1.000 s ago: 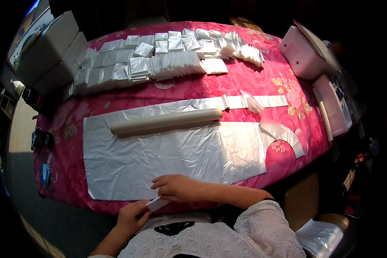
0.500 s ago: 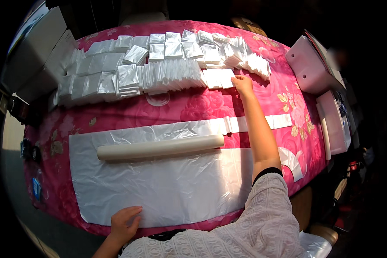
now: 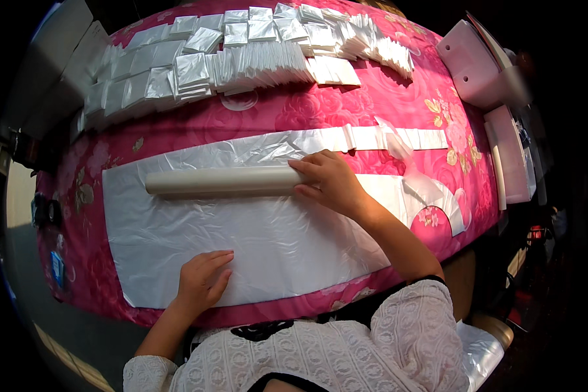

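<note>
White plastic carrier bags with long handle strips at the right lie flat on the table. Across them rests a smooth off-white tube. My right hand has its fingers and thumb around the tube's right end. Near the bags' front edge is my left hand, fingers stretched out over the plastic, holding nothing. A thin, see-through strip of plastic stands up from the handles, partly blurred.
Rows of folded white plastic packets fill the far side of the flowered pink tablecloth. White boxes stand at the far right, and larger pale boxes at the far left. A small blue packet lies at the left edge.
My right hand has come back from the folded packets at the far side to the tube's right end. The view has shifted, so the table sits higher in the picture.
</note>
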